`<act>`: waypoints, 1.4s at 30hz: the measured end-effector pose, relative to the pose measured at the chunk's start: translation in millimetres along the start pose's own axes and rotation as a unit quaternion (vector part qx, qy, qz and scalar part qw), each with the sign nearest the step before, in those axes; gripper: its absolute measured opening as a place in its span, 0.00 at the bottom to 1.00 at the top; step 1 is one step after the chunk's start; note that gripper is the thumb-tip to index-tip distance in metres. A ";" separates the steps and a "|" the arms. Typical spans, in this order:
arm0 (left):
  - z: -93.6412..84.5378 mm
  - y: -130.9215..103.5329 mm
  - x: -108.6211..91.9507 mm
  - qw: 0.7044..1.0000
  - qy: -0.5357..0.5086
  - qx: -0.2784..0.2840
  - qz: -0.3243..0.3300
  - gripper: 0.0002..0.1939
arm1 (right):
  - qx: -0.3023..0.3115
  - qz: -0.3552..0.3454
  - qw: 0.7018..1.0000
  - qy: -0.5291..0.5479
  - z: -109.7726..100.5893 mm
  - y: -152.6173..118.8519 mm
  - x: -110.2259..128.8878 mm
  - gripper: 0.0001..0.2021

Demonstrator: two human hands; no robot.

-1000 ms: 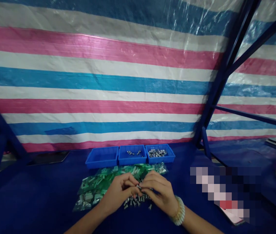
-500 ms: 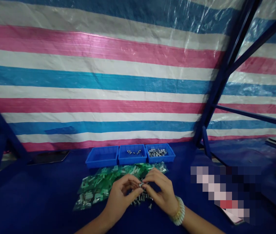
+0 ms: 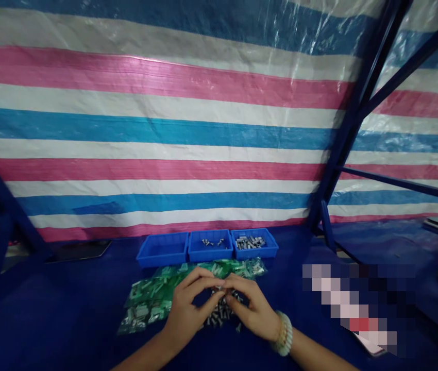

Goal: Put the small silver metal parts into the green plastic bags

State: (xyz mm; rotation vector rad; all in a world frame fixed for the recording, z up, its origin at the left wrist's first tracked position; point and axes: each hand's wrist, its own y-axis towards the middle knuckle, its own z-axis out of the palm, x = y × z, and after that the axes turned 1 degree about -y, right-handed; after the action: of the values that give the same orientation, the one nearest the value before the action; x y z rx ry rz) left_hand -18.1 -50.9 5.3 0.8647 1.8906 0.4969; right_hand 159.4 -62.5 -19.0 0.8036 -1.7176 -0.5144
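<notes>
Fingertip to fingertip, my left hand [image 3: 188, 299] and my right hand [image 3: 253, 304] are closed in a pinch around a small silvery metal fastener [image 3: 219, 288]. Its exact shape is mostly hidden by the fingers. Directly below them lies a loose pile of metal screws [image 3: 221, 314], with one lone screw [image 3: 238, 327] at its right edge. Clear bags with green print [image 3: 151, 293], holding small parts, lie behind and to the left of my hands. A pale beaded bracelet [image 3: 284, 334] circles my right wrist.
Three blue trays stand in a row behind the bags: the left tray [image 3: 163, 248] shows no parts, the middle tray [image 3: 211, 252] holds several screws, and the right tray [image 3: 255, 250] holds metal cylinders. Blue frame posts [image 3: 342, 149] rise at both sides. A dark flat device [image 3: 80, 250] lies at left.
Both hands stay together over the pile. My fingers have shifted around the fastener, the right fingertips moving slightly left against the left ones, and more of the pile shows.
</notes>
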 end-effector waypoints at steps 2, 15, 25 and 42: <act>-5.6 16.4 4.3 0.999 0.028 0.002 0.027 0.08 | -0.020 0.019 1.000 0.004 -2.9 1.2 -0.9 0.11; -28.4 58.2 59.5 0.974 0.138 0.169 0.065 0.13 | -0.089 0.076 0.993 -0.031 -13.8 4.7 -10.5 0.08; -47.0 12.7 28.3 0.928 0.104 0.359 0.017 0.05 | -0.079 0.078 0.994 -0.021 -12.5 2.9 -6.7 0.09; -34.3 6.6 38.1 0.958 0.145 0.245 -0.032 0.07 | -0.081 0.081 0.993 -0.035 -11.6 3.0 -8.5 0.08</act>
State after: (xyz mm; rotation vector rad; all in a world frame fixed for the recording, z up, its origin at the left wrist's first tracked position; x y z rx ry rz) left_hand -57.2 -17.2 2.3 1.0880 2.3576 0.1122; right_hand 171.1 -53.6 -19.1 0.5322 -1.7628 -0.5674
